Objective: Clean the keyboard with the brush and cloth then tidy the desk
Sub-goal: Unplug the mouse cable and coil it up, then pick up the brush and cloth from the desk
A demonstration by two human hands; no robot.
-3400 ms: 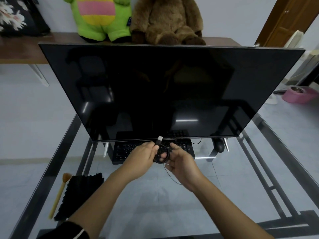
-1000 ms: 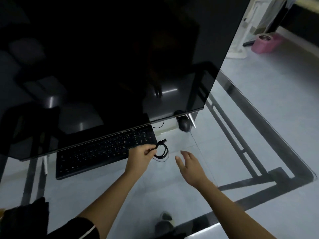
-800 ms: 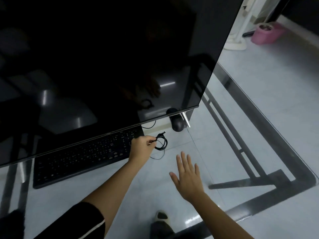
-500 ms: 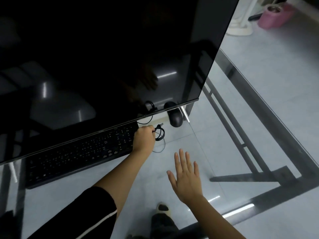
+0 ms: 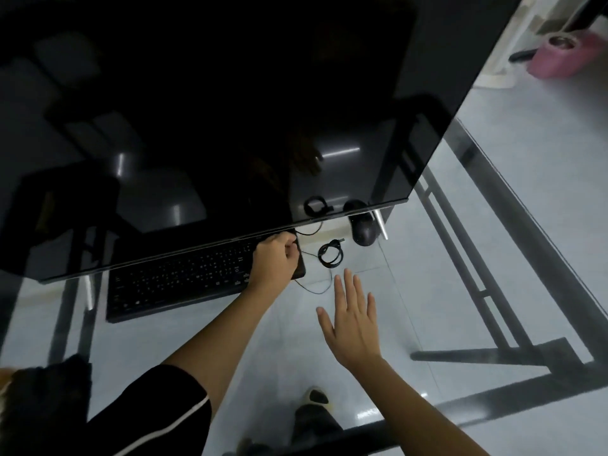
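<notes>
Released, coiled cable [image 5: 330, 255] lies flat beside keyboard [image 5: 184, 284] — plug [image 5: 341, 240] toward mouse [image 5: 363, 230]

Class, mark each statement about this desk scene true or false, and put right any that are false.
1. The coiled cable lies on the glass desk, between the keyboard and the mouse. True.
2. The right hand grips the mouse. False: it is open with straight fingers, apart from the mouse and nearer the person.
3. The monitor shows a bright window. False: its screen is dark and shows only reflections.
4. The left hand, fingers curled, is at the keyboard's right end. True.
</notes>
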